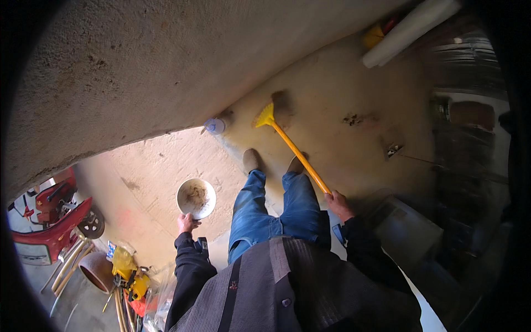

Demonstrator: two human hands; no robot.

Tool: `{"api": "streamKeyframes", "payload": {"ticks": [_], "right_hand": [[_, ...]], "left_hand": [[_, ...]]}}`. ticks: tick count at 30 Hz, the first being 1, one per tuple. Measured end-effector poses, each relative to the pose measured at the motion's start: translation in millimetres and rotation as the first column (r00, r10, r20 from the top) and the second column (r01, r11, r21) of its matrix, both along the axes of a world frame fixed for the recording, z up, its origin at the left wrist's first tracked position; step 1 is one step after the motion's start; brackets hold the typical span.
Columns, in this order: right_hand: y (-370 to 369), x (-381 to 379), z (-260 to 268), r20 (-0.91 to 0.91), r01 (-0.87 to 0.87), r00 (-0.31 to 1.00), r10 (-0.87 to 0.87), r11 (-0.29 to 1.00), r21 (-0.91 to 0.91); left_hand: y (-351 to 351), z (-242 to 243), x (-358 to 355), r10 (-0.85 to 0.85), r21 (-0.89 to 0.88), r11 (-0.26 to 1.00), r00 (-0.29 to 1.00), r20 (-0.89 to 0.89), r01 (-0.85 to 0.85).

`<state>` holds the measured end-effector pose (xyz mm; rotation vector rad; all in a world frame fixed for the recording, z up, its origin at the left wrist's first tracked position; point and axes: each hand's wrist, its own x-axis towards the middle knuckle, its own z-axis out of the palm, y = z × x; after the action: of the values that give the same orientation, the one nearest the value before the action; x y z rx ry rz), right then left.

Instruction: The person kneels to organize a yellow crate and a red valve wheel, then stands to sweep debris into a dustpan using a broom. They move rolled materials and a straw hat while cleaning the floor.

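My left hand [187,223] grips the near rim of a round white basin [181,197], held out to my left. Loose brown dirt or debris [196,196] lies in it. My right hand [339,205] is closed around the end of an orange-yellow handle [296,151]. At its far end is a yellow fan-shaped broom head [265,115], low over or on the floor; I cannot tell which. A dark patch of dirt [283,101] shows just beyond the head.
A rough wall [166,66] runs across the front. Near its corner stands a bluish plastic container [215,125]. Small debris piles [352,119] dot the floor [332,91]. At left are a red wheeled vehicle [62,236], a clay pot [96,272] and poles. A bin-like box [408,228] stands right.
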<state>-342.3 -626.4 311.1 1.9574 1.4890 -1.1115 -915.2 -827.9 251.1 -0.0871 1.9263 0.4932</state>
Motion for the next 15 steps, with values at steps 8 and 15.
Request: {"api": "streamKeyframes", "payload": {"ticks": [8,15], "right_hand": [[64,-24,-67,-0.208,-0.091,0.973,0.104,0.993,0.073],[30,101,-39,-0.093,-0.057,0.994,0.06,0.998,0.037]], "left_hand": [[26,38,18,-0.051,0.031,0.998,0.998,-0.04,0.052],[85,66,66,-0.077,0.127,0.989,0.997,-0.02,0.079]]}}
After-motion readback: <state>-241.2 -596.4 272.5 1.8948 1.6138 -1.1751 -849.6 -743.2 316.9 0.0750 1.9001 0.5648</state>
